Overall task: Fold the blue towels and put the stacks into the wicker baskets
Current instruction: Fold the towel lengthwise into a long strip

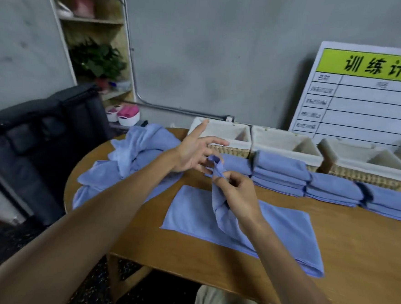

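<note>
Now we are mid-fold on one blue towel [214,214], which lies partly flat on the worktop [366,246] at the centre of our view. Our right hand [238,192] pinches a raised corner of it, fingers [221,176] clamped on the cloth, lifting that corner toward 12 o'clock. Our left hand [194,151] hovers just beside it with fingers spread apart, the lower ones near or brushing the corner; we cannot tell whether they grip it.

At 10 o'clock sits a heap of unfolded towels [132,156]. From 12 to 3 o'clock a row of folded stacks [285,174] lines the front of three wicker baskets [288,143], touching or just beside them; no towels show inside the baskets.

We judge the task well along on folding, with no stack basketed yet. Next, our left hand likely needs its own corner, so both can carry the edge across evenly and lay it square, keeping the layers from bunching.
</note>
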Tool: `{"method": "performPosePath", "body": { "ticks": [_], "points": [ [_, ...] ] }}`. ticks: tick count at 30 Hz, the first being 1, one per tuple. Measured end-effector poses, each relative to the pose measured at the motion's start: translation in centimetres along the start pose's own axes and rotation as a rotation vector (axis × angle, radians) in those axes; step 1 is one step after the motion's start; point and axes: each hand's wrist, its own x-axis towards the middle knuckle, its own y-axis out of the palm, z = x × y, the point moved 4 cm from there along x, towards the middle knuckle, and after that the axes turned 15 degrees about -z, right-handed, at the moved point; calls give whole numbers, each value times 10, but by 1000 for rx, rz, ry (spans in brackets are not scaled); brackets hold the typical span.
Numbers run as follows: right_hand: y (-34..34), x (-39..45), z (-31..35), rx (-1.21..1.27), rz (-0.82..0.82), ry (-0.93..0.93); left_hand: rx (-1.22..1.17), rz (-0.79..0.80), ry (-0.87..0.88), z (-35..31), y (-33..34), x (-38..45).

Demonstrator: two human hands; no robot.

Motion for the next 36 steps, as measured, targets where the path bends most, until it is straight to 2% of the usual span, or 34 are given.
{"method": "performPosePath", "body": {
  "ticks": [10, 13, 15, 18, 20, 22, 24, 25, 27, 30, 32, 36],
  "points": [
    [63, -13, -28, -37, 109, -5, 136, -104, 13, 35, -51, -6],
    [73, -19, -39, -77, 145, 43, 142, -148, -5, 50, -60, -3],
    [78, -28, -43, -100, 283, 77, 166, -196, -24, 62, -66, 0],
    [77, -39, -43, -129, 487, 39, 326, -318, 4, 84, -76, 4],
    [65, -34, -39, -6, 441, 42, 432, -431, 152, 94, -82, 3],
    [40, -18, -38, 100, 246, 16, 580, -561, 395, 90, -75, -7],
    [9, 3, -47, -69, 49, -120, 614, -630, 531, 83, -45, -23],
    [-6, 12, -57, -231, -2, -188, 604, -598, 554, 82, -25, -30],
    [-30, 20, -81, -503, 2, -294, 671, -442, 561, 94, 18, -34],
    [-56, 18, -109, -781, 94, -522, 1103, -206, 492, 125, 64, -27],
    [-75, 20, -116, -963, 136, -480, 1256, -127, 461, 131, 81, -23],
    [-117, 24, -119, -1150, 193, -415, 1306, -30, 435, 131, 101, -12]
  ]
}}
